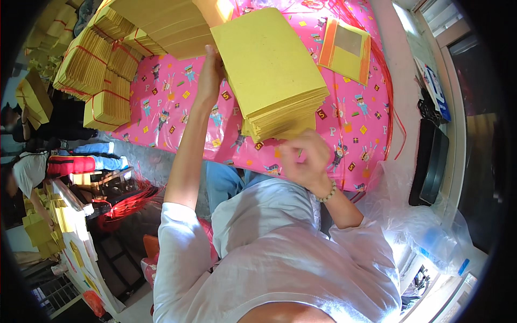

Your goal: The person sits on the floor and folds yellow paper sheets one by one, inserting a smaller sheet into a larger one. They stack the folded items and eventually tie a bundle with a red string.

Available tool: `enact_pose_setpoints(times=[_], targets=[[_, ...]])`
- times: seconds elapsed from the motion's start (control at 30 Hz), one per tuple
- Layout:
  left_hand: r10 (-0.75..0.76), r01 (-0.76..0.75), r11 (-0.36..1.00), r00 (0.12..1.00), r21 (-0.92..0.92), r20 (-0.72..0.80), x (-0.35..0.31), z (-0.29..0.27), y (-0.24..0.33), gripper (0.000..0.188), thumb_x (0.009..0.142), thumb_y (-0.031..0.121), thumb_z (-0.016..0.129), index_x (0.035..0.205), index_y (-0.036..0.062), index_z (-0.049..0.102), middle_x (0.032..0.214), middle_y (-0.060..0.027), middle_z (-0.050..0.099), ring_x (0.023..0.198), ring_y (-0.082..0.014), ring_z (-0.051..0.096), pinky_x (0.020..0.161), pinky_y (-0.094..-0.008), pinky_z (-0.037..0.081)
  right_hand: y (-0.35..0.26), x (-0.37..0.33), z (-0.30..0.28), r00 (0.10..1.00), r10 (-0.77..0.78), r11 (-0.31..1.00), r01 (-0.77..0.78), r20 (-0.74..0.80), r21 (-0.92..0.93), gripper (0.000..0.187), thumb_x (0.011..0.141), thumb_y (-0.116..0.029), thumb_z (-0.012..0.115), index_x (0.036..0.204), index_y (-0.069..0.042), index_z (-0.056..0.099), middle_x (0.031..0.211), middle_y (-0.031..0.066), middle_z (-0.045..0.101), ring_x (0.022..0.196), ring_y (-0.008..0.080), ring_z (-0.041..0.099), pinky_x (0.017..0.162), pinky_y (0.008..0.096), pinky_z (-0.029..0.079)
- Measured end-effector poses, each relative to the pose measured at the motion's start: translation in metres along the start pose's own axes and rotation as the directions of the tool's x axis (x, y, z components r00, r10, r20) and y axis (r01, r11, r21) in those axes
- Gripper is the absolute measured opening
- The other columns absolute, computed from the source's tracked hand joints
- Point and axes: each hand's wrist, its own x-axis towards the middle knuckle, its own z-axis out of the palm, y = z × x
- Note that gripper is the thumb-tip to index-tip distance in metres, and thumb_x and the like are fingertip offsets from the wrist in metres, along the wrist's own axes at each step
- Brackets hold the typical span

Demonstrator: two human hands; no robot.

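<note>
A thick stack of yellow paper envelopes [272,64] lies on the pink patterned table cover [172,121], its lower sheets fanned out unevenly at the near end. My left hand [211,75] lies along the stack's left side, stretched out, with part of its fingers hidden by the stack. Just off the near right corner, my right hand [307,157] is curled and smeared by motion, so I cannot make out anything in it. A beaded bracelet [327,192] circles that wrist.
Beyond my left hand stand more yellow envelopes [167,27]; red-tied bundles [86,62] sit at the far left. At right lie a yellow envelope with orange bands [346,51], red cords [389,97] and clear plastic [398,210]. Another person [32,172] works at left.
</note>
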Motion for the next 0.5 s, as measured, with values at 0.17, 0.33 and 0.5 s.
enact_pose_setpoints(times=[0.17, 0.33, 0.5], targets=[[0.192, -0.173, 0.980, 0.949, 0.096, -0.251, -0.027, 0.020, 0.022, 0.068, 0.099, 0.056, 0.022, 0.138, 0.0046, 0.044, 0.135, -0.0129, 0.050, 0.124, -0.0229, 0.046, 0.101, -0.0359, 0.035, 0.025, 0.052, -0.031, 0.851, 0.414, 0.910, -0.377, -0.324, 0.173, 0.032, 0.097, -0.025, 0.047, 0.119, -0.002, 0.050, 0.120, 0.0110, 0.052, 0.114, 0.0208, 0.049, 0.096, 0.0367, 0.040], [0.389, -0.389, 0.919, 0.870, 0.063, -0.304, -0.051, 0.062, 0.031, 0.066, 0.100, 0.053, 0.024, 0.147, 0.0071, 0.027, 0.149, -0.0123, 0.031, 0.138, -0.0242, 0.028, 0.110, -0.0368, 0.024, 0.067, 0.112, -0.035, 0.822, 0.491, 0.549, -0.550, 0.290, 0.629, 0.055, 0.102, -0.036, 0.031, 0.146, -0.003, 0.028, 0.151, 0.0098, 0.030, 0.141, 0.0205, 0.025, 0.113, 0.0367, 0.024], [0.399, -0.412, 0.911, 0.897, -0.034, -0.189, -0.065, 0.085, 0.042, 0.069, 0.101, 0.051, 0.024, 0.151, 0.0067, 0.007, 0.157, -0.0092, 0.012, 0.143, -0.0236, 0.014, 0.115, -0.0368, 0.014, 0.056, 0.119, -0.014, 0.778, 0.387, 0.492, -0.628, 0.495, 0.603, 0.062, 0.101, -0.042, 0.032, 0.150, -0.008, 0.017, 0.155, 0.0069, 0.022, 0.142, 0.0186, 0.022, 0.114, 0.0312, 0.022]])
